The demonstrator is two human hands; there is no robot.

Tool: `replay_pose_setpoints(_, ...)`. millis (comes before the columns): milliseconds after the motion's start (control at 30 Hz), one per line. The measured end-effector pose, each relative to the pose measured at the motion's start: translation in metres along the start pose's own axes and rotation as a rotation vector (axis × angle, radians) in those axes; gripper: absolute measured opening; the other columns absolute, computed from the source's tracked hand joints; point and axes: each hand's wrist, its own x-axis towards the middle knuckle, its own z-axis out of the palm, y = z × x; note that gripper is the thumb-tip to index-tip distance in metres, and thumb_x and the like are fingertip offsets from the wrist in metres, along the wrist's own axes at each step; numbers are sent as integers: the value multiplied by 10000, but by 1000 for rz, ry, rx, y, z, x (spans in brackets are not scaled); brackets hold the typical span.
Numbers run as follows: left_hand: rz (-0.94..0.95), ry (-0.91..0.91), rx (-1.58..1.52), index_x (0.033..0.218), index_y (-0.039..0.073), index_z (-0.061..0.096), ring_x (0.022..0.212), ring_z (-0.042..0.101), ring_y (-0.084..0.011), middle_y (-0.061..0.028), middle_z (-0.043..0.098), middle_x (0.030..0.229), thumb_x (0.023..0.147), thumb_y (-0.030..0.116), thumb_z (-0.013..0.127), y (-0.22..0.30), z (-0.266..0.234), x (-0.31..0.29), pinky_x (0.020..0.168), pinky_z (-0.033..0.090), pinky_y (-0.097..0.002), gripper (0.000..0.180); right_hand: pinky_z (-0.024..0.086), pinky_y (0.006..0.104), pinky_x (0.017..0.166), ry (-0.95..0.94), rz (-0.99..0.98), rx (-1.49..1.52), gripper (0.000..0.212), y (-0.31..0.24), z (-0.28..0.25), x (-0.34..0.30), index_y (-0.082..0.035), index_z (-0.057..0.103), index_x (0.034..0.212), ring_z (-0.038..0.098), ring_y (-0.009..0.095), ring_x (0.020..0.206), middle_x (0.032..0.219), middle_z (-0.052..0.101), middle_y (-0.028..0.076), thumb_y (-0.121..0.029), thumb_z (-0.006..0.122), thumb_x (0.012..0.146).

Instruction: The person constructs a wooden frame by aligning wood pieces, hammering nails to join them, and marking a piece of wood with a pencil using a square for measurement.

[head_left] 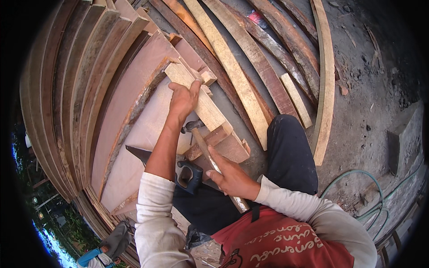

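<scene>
Left hand [183,99] grips a pale board [209,109] toward its far end, thumb at the left edge; other fingers partly hidden. Right hand [232,176] is closed around the handle of a hammer [206,150], so both grips are full.

Key relation: the board's long axis runs upper left to lower right, its near end straight ahead of the right hand, which is the nearer of the two to that end. Hammer head sits forward and left of the right hand, just beside the board's left edge; cannot tell if they touch. Handle slants the same way as the board, but steeper.

Around them: brown block [218,136] close by the board's near end; plywood sheet [152,111] to the left, a bark-edged strip [131,114] along it. Handsaw [193,183] lies by the left forearm, blade partly hidden behind it.
</scene>
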Motion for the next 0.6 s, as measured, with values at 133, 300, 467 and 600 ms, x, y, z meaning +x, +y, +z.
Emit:
replay_pose_setpoints(133,31,18,-25,1262,-287,198,1251,574,-509,-467,543,1281,959,551,558,-1,1,-1,1093,429,-414,961,534,341,515,98,-326,-137,731,13,9,-2,-93,178,1639,594,164,511,1375,543,289,-145,572,1025)
replay_pose_setpoints(300,29,10,-42,1272,-280,198,1254,575,-502,-464,542,1287,959,514,577,-6,3,-1,1096,428,-411,934,530,335,511,-258,132,81,759,-27,-35,-16,-97,170,1636,610,167,534,996,656,186,-139,600,1012)
replay_pose_setpoints(467,11,27,-58,1290,-256,203,1261,569,-502,-461,531,1308,953,504,599,0,1,-3,1094,431,-414,920,488,276,475,-473,409,319,753,-42,-78,-50,-107,182,1627,567,100,578,960,592,94,-117,611,1009)
replay_pose_setpoints(600,-23,96,-180,1270,-200,251,1230,597,-467,-434,547,1300,936,469,644,2,4,-9,1085,433,-401,844,485,256,498,-271,284,506,763,-43,-85,-61,-120,152,1638,553,85,587,968,597,68,-91,594,1016)
